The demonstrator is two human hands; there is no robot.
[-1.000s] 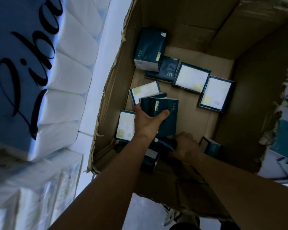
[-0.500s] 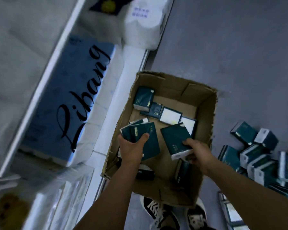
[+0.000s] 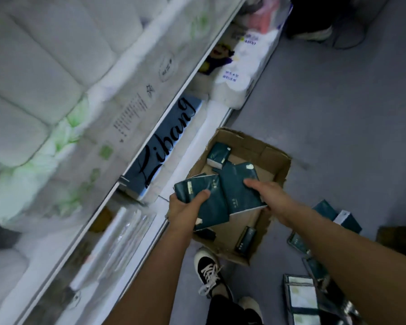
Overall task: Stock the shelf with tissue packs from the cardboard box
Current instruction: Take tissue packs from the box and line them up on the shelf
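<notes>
— Floor (image 3: 338, 127)?
— Grey; cardboard box (image 3: 277, 160) beside shelf (image 3: 150, 134), loose packs (image 3: 300, 299) at right.
— Hands?
— Left hand (image 3: 185, 207) and right hand (image 3: 267, 193) each grip teal tissue packs (image 3: 237, 184) above the box.

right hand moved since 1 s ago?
Yes. The right hand, then low inside the cardboard box, is now above it gripping a tissue pack.

Packs we hold: dark teal tissue packs (image 3: 203, 202), two overlapping bundles held flat above the box.
Cardboard box (image 3: 277, 170): open, torn rim, on the floor beside the shelf (image 3: 136, 160).
Inside it: one pack (image 3: 218, 154) at the far corner, another (image 3: 244, 239) at the near wall.
</notes>
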